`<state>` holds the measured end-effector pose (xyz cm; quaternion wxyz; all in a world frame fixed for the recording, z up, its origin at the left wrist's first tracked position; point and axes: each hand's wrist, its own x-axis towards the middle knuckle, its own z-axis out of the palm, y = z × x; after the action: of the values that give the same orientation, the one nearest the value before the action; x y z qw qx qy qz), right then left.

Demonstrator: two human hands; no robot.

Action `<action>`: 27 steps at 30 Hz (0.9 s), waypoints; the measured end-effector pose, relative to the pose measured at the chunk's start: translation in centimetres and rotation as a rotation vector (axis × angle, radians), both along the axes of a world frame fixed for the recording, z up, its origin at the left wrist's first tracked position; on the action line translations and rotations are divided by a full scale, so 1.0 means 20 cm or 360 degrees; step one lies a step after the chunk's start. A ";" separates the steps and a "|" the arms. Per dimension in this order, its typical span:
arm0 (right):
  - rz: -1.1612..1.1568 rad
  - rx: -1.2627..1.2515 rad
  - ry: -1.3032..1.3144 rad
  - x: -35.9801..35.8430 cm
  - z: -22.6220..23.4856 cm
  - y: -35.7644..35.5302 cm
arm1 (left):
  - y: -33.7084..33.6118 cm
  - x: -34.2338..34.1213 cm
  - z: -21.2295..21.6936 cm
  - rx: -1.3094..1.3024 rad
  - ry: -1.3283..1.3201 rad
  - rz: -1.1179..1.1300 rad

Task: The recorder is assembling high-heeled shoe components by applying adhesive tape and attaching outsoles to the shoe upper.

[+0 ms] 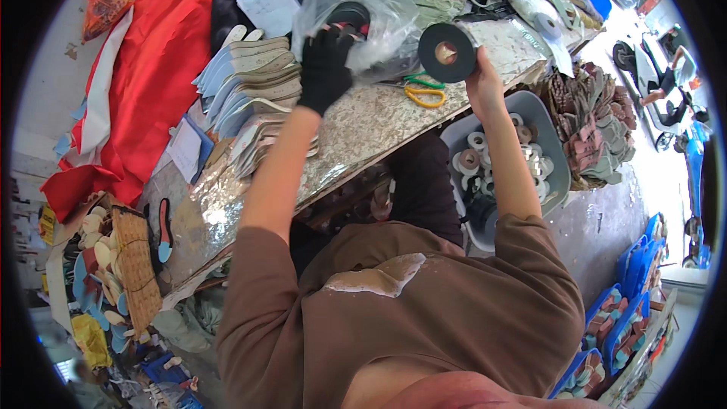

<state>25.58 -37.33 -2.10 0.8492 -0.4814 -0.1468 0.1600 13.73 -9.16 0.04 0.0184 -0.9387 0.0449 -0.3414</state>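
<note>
view from above of a person in a brown long-sleeved top (424, 310) filling the lower middle of the frame, both forearms reaching up toward a worn, speckled workbench (356, 132) that runs diagonally across the centre. the right hand (485, 83), bare, is closed around the lower edge of a large black roll of tape (447, 51) with a pale cardboard core, held upright just above the bench, right of centre. the left hand (326, 64), in a black glove, is clenched on a crumpled clear plastic bag (379, 15) at upper centre; another dark roll shows through the plastic beside the glove. between the two hands, flat on the bench, lie yellow-handled scissors (425, 96) with a green-handled pair just beyond them. right of the right forearm, below the bench edge, sits a grey plastic tub (541, 117) holding many smaller white and grey tape rolls. left of the gloved hand, fanned stacks of shoe insoles (254, 83) in beige and pale blue cover the bench. at lower left a woven basket and more insoles lie loose. red cloth (148, 76) drapes across the upper left. at lower right, blue crates (621, 318) hold stacked pieces. to the right of the tub is a heap of brownish cut pieces (594, 125), and farther off at the upper right edge a parked scooter (659, 79) stands in bright daylight.
</note>
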 end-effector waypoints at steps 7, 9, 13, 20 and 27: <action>0.0573 -0.0649 -0.0754 -0.59 -0.07 0.28 | -0.40 -0.47 -0.23 -0.2259 0.0012 -0.0759; 0.0595 -0.0638 -0.0822 -0.65 -0.09 0.32 | -0.39 -0.54 -0.22 -0.2520 0.0078 -0.0581; 0.0402 -0.0503 -0.1177 -0.73 0.05 0.36 | -0.33 -0.67 -0.27 -0.2168 -0.0131 -0.0556; 0.0126 -0.0754 -0.1743 -0.83 0.14 0.39 | -0.31 -0.79 -0.29 -0.1554 -0.0233 -0.0138; 0.0428 -0.0531 -0.1221 -0.79 0.06 0.37 | -0.32 -0.81 -0.26 -0.1251 -0.0285 -0.0114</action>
<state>9.75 -29.89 -0.85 0.6154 -0.6130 -0.4851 0.1003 -2.41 -15.53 -5.07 -0.3500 -0.8386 -0.0582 -0.4134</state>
